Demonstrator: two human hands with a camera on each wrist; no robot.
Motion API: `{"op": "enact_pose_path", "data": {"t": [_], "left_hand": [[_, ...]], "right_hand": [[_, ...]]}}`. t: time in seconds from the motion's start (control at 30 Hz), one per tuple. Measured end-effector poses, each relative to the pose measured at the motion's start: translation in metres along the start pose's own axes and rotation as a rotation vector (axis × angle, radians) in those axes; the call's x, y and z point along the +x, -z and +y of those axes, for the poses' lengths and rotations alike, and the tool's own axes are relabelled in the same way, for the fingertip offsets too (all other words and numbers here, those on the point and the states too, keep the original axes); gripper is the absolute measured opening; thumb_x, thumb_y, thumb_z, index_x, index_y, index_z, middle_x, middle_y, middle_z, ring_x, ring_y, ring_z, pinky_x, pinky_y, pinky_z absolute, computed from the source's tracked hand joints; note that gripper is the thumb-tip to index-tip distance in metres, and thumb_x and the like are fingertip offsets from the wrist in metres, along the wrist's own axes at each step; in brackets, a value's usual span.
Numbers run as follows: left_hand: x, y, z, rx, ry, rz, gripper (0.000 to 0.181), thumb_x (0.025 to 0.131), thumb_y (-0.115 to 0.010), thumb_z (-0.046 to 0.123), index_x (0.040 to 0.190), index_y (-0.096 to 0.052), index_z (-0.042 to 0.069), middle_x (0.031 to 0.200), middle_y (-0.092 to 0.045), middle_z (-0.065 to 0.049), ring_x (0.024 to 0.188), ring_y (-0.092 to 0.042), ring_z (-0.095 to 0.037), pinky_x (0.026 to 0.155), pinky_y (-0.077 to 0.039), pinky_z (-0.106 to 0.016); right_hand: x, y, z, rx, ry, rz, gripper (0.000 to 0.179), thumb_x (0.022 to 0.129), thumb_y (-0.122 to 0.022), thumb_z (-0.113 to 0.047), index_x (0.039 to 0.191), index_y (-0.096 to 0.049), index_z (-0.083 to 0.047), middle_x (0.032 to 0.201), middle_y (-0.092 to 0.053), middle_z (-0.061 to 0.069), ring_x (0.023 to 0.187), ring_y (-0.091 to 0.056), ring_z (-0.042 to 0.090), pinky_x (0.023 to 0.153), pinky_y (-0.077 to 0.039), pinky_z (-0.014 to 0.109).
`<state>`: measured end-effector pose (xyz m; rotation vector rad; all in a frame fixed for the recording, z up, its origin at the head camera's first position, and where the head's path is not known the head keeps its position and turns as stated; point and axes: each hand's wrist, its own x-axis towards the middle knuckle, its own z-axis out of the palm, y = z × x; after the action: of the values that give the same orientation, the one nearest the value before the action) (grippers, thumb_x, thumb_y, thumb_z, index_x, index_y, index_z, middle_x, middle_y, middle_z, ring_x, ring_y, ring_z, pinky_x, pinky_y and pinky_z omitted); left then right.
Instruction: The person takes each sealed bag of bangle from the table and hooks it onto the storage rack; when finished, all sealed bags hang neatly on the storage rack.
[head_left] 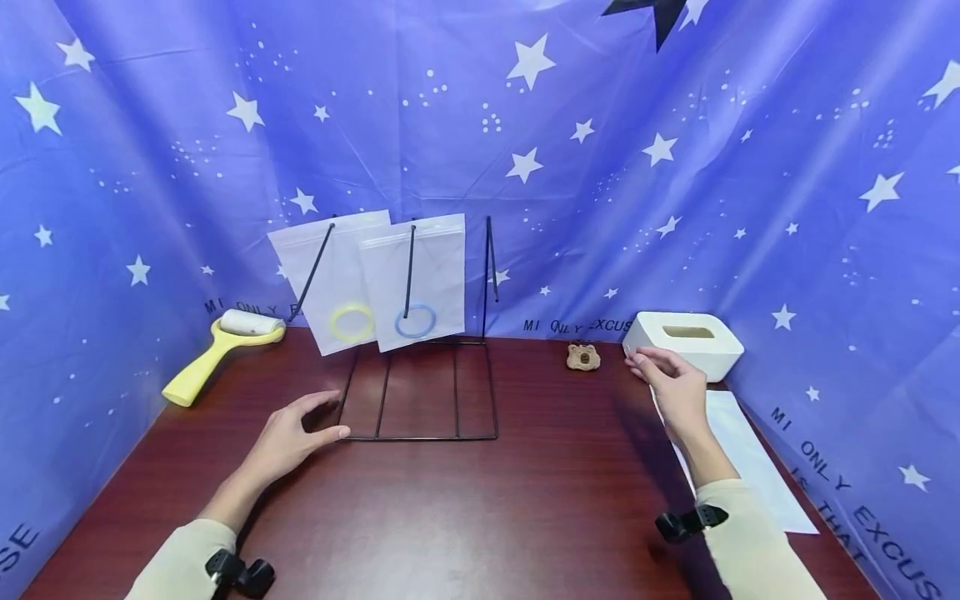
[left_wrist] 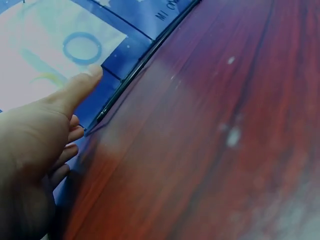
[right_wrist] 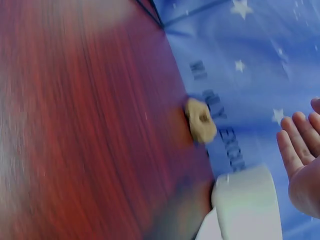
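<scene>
A black wire rack (head_left: pixel 456 392) stands on the table, with upright prongs at its back. Two white zip bags hang on its prongs. The left bag (head_left: pixel 315 275) shows a yellow ring (head_left: pixel 333 321); the front bag (head_left: pixel 442 267) shows a blue ring (head_left: pixel 416 335). My left hand (head_left: pixel 288 437) is at the rack's front left corner, thumb and fingers apart with nothing between them; whether it touches the wire I cannot tell. In front of the white tissue box (head_left: pixel 720 342), my right hand (head_left: pixel 678 396) is raised, its fingers extended in the right wrist view. I see nothing held.
A yellow-handled lint roller (head_left: pixel 198 375) lies at the back left. Left of the tissue box sits a small brown bear-shaped piece (head_left: pixel 583 357). A flat white sheet (head_left: pixel 757 467) lies along the right edge, partly under my right forearm. Blue star-patterned cloth (head_left: pixel 450 125) encloses the table.
</scene>
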<state>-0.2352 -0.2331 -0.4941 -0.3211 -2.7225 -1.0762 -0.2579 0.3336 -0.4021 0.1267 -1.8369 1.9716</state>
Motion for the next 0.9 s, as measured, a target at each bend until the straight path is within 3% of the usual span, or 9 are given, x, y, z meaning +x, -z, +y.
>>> {"op": "enact_pose_path", "data": {"t": [0.23,0.6,0.73,0.9], "left_hand": [[-0.003,-0.003,-0.002,0.051,-0.016,-0.027,0.075,0.082,-0.084,0.054,0.142,-0.064,0.014,0.152,-0.053,-0.025,0.142,-0.049,-0.047,0.11,-0.042,-0.067],[-0.002,-0.008,-0.001,0.098,-0.053,-0.02,0.073,0.082,-0.086,0.046,0.141,-0.064,0.009,0.151,-0.054,-0.025,0.142,-0.05,-0.046,0.11,-0.042,-0.068],[-0.003,-0.006,-0.002,0.1,-0.04,-0.023,0.074,0.082,-0.086,0.046,0.142,-0.063,0.009,0.152,-0.053,-0.026,0.141,-0.05,-0.047,0.11,-0.042,-0.068],[-0.004,-0.005,-0.001,0.101,-0.036,-0.027,0.074,0.082,-0.085,0.047,0.142,-0.063,0.009,0.152,-0.053,-0.026,0.142,-0.049,-0.047,0.11,-0.042,-0.068]], "right_hand": [[0.0,0.038,0.002,-0.009,-0.023,0.08,0.021,0.095,-0.069,0.003,0.112,-0.068,0.014,0.089,-0.081,-0.001,0.081,-0.079,0.009,0.081,-0.061,0.023],[0.003,0.082,0.004,0.026,-0.097,0.173,0.009,0.094,-0.07,0.005,0.1,-0.074,0.0,0.085,-0.081,-0.001,0.076,-0.079,0.009,0.077,-0.061,0.021],[0.009,0.106,0.007,-0.095,-0.156,0.226,0.012,0.093,-0.072,0.0,0.095,-0.077,-0.011,0.079,-0.079,-0.009,0.072,-0.076,0.002,0.075,-0.06,0.014],[0.013,0.134,0.01,-0.412,-0.279,0.297,0.01,0.094,-0.075,-0.015,0.1,-0.076,-0.023,0.071,-0.07,-0.027,0.07,-0.065,-0.013,0.068,-0.051,0.004]]}}
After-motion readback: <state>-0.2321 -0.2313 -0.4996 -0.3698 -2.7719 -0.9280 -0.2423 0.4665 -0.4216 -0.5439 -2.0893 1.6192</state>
